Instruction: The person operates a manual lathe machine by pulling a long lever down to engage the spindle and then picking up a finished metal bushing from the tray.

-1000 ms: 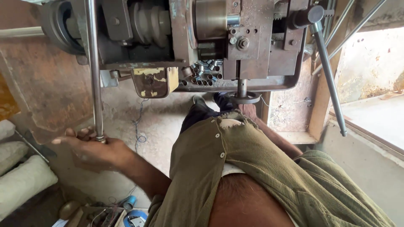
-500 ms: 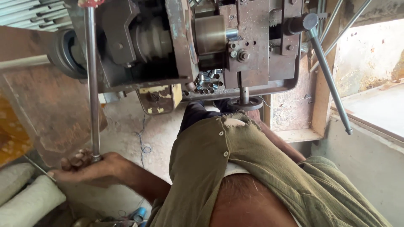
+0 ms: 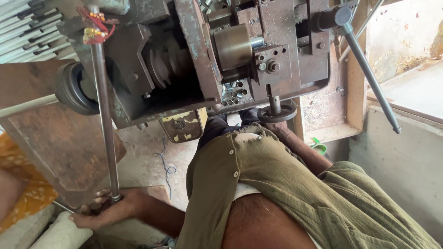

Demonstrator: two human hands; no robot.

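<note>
The left hand (image 3: 104, 210), at seven o'clock, gripped the lower end of a long grey steel lever rod (image 3: 104, 124) rising towards eleven o'clock beside the rusty iron machine (image 3: 194, 60); the right hand was out of sight.

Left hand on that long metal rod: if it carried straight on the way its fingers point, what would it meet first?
The left hand grips the rod's lower end, fingers pointing toward the picture's left. Going on that way, it would probably first meet the pale rolled bundle just beside it, though depth is unclear here.

Concrete floor (image 3: 147, 161) bears a blue cord (image 3: 165, 166).
</note>
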